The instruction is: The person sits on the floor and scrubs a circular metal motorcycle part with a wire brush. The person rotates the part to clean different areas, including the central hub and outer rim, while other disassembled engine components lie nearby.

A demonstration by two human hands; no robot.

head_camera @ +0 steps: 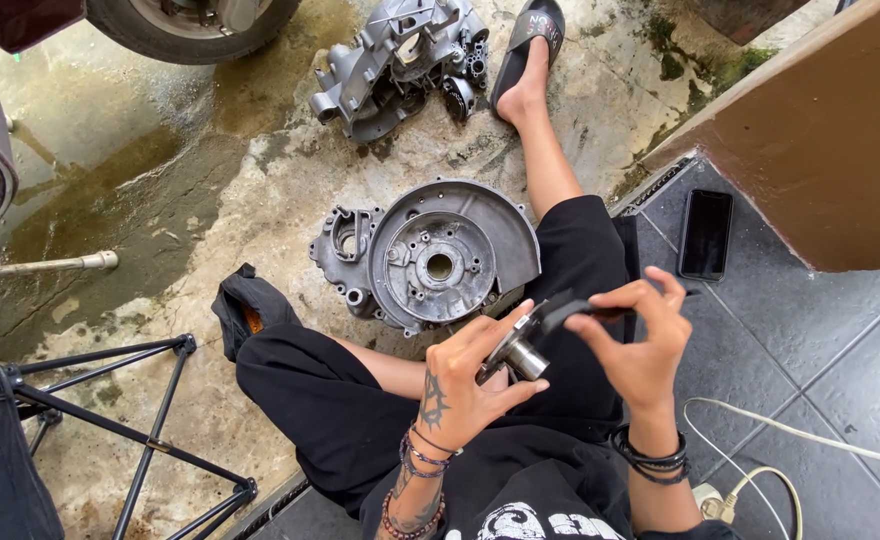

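Note:
My left hand [475, 375] grips a small round metal part [522, 352] with a short steel hub, holding it over my lap. My right hand [640, 345] pinches the black upper edge of the same part between thumb and fingertips. Just beyond my hands, a grey aluminium engine case half [440, 255] with a round recess and a centre hole lies flat on the wet concrete. A second, bulkier grey engine casing [400, 60] sits farther away near my outstretched foot.
A black phone [706, 234] lies on the dark tiles at right, beside a brown wall [830, 140]. White cables [760, 450] trail at lower right. A black folding stand [130, 420] is at lower left, a tyre [190, 25] at top left, a dark cloth [245, 305] by my knee.

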